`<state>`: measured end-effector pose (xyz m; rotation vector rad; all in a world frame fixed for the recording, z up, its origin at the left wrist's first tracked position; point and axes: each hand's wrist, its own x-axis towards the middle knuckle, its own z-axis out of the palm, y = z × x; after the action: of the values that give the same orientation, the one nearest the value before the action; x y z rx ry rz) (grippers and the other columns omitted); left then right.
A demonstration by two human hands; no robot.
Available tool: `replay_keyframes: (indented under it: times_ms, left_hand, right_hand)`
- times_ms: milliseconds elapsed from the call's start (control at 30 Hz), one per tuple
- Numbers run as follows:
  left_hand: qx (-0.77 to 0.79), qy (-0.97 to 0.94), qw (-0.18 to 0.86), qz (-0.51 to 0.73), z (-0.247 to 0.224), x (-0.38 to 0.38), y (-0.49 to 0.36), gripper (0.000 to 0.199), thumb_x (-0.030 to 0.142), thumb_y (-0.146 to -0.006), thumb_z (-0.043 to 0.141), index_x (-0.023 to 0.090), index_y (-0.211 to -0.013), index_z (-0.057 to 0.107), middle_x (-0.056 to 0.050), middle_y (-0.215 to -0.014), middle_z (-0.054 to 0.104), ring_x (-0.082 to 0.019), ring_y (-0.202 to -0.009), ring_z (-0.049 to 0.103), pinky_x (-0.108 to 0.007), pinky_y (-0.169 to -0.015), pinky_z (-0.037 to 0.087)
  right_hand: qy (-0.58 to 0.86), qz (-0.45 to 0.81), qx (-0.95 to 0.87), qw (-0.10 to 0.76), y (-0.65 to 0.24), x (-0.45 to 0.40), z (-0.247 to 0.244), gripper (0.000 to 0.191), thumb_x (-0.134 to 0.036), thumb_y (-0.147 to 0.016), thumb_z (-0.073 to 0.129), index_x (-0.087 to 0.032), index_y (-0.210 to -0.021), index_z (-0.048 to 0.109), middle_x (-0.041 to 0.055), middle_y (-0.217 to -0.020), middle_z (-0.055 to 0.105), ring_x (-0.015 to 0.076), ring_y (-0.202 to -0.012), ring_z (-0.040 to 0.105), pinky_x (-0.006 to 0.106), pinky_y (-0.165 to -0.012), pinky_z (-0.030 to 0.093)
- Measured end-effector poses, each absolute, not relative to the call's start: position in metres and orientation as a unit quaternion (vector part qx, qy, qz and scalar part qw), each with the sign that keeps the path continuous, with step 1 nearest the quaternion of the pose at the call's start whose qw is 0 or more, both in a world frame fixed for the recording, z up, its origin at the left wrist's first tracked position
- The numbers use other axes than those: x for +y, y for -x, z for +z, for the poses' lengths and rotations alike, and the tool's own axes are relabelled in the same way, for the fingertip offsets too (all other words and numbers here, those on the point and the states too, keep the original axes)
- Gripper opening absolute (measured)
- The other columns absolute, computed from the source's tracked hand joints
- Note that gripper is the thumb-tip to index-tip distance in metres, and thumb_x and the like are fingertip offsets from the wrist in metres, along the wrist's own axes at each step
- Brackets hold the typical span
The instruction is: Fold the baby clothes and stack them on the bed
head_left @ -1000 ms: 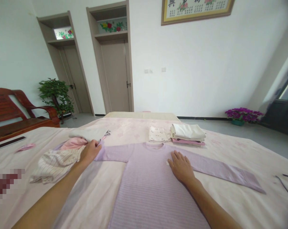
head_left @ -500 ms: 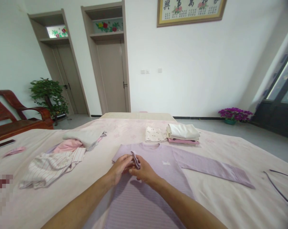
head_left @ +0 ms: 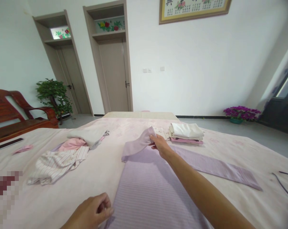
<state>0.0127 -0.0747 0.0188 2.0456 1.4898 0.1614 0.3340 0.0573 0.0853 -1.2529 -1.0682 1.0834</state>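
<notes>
A light purple long-sleeved shirt with fine stripes lies spread out before me. My right hand pinches the end of its left-side sleeve, which is folded across the shirt's upper part and lifted near the neck. That sleeve and the hand cover the collar. The other sleeve stretches out flat to the right. Low at the shirt's left edge is my left hand, its fingers curled in toward the thumb. The thumb tip meets the shirt's edge, but whether cloth is between the fingers is hidden.
A folded stack of clothes stands beyond the shirt, beside a partly covered floral cloth. Crumpled clothes lie on the left of the pink bedspread. Dark-framed glasses rest at the right, a phone at the far left.
My left hand has let go of the sleeve and come down to the shirt's lower left edge. My right hand has carried the sleeve end away from me and to the right.
</notes>
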Motion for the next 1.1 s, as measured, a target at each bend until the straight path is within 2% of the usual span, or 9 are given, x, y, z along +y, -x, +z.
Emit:
replay_keyframes:
  times_ms: [200, 433, 567, 733, 867, 933, 967, 1033, 1100]
  left_hand:
    - [0.567, -0.775, 0.273, 0.057, 0.024, -0.093, -0.034, 0.01, 0.03, -0.075, 0.059, 0.022, -0.076, 0.052, 0.006, -0.071, 0.063, -0.013, -0.07, 0.056, -0.021, -0.062, 0.034]
    - [0.503, -0.77, 0.361, 0.153, 0.034, -0.094, -0.056, 0.008, 0.021, -0.079, 0.048, 0.022, -0.076, 0.041, 0.007, -0.062, 0.044, -0.01, -0.06, 0.043, -0.02, -0.055, 0.031]
    - [0.457, -0.773, 0.411, 0.161, 0.049, -0.098, -0.088, 0.004, 0.022, -0.079, 0.05, 0.02, -0.082, 0.048, 0.006, -0.064, 0.048, -0.01, -0.059, 0.045, -0.02, -0.055, 0.032]
    - [0.404, -0.785, 0.455, 0.116, 0.049, -0.104, -0.124, 0.016, 0.023, -0.077, 0.055, 0.02, -0.093, 0.058, 0.004, -0.069, 0.057, -0.011, -0.061, 0.05, -0.02, -0.056, 0.036]
    - [0.387, -0.748, 0.532, 0.091, 0.043, -0.1, -0.128, 0.022, 0.032, -0.085, 0.049, 0.021, -0.1, 0.06, -0.001, -0.079, 0.064, -0.015, -0.064, 0.06, -0.022, -0.053, 0.042]
    - [0.401, -0.771, 0.476, 0.135, 0.043, -0.089, -0.124, 0.024, 0.036, -0.089, 0.045, 0.02, -0.097, 0.062, -0.003, -0.086, 0.068, -0.018, -0.075, 0.064, -0.026, -0.063, 0.049]
    - [0.407, -0.795, 0.417, 0.169, 0.043, -0.08, -0.122, 0.026, 0.036, -0.09, 0.044, 0.021, -0.098, 0.064, -0.005, -0.095, 0.069, -0.02, -0.087, 0.065, -0.029, -0.076, 0.05]
    - [0.413, -0.835, 0.294, 0.215, 0.042, -0.06, -0.121, 0.033, 0.04, -0.093, 0.043, 0.023, -0.114, 0.063, -0.008, -0.125, 0.063, -0.024, -0.118, 0.055, -0.037, -0.104, 0.039]
    - [0.417, -0.855, 0.223, 0.213, 0.036, -0.04, -0.126, 0.049, 0.045, -0.094, 0.043, 0.021, -0.136, 0.05, -0.01, -0.15, 0.04, -0.027, -0.14, 0.031, -0.043, -0.116, 0.023]
  right_hand:
    - [0.533, 0.405, -0.423, 0.611, -0.355, 0.074, 0.108, 0.019, -0.037, -0.076, 0.061, -0.019, -0.082, 0.06, -0.0003, -0.072, 0.063, 0.0106, -0.061, 0.058, 0.019, -0.049, 0.041]
    - [0.521, 0.38, -0.382, 0.663, -0.389, 0.082, 0.123, 0.024, -0.04, -0.07, 0.066, -0.02, -0.081, 0.059, -0.0006, -0.071, 0.062, 0.0104, -0.059, 0.054, 0.02, -0.049, 0.042]
    - [0.5, 0.375, -0.373, 0.686, -0.405, 0.084, 0.13, 0.028, -0.043, -0.067, 0.068, -0.021, -0.08, 0.058, -0.0018, -0.069, 0.062, 0.0099, -0.057, 0.053, 0.02, -0.048, 0.041]
    - [0.498, 0.363, -0.361, 0.7, -0.423, 0.077, 0.125, 0.028, -0.044, -0.068, 0.069, -0.021, -0.079, 0.057, -0.0019, -0.067, 0.061, 0.0102, -0.056, 0.053, 0.02, -0.048, 0.042]
    - [0.515, 0.357, -0.343, 0.7, -0.437, 0.066, 0.103, 0.029, -0.044, -0.067, 0.07, -0.021, -0.078, 0.055, -0.002, -0.064, 0.058, 0.0102, -0.053, 0.05, 0.021, -0.044, 0.041]
    - [0.523, 0.356, -0.336, 0.698, -0.443, 0.063, 0.092, 0.03, -0.044, -0.067, 0.07, -0.021, -0.076, 0.054, -0.0023, -0.062, 0.056, 0.0103, -0.051, 0.049, 0.021, -0.043, 0.041]
    - [0.526, 0.356, -0.334, 0.696, -0.445, 0.062, 0.088, 0.03, -0.044, -0.067, 0.071, -0.021, -0.076, 0.054, -0.0024, -0.061, 0.055, 0.0104, -0.051, 0.049, 0.021, -0.043, 0.042]
    - [0.529, 0.359, -0.334, 0.693, -0.447, 0.061, 0.081, 0.028, -0.043, -0.067, 0.07, -0.021, -0.075, 0.054, -0.0025, -0.061, 0.054, 0.0105, -0.051, 0.049, 0.021, -0.043, 0.042]
    - [0.528, 0.36, -0.337, 0.691, -0.448, 0.062, 0.08, 0.027, -0.041, -0.068, 0.07, -0.021, -0.075, 0.054, -0.0027, -0.061, 0.054, 0.0104, -0.051, 0.049, 0.021, -0.044, 0.042]
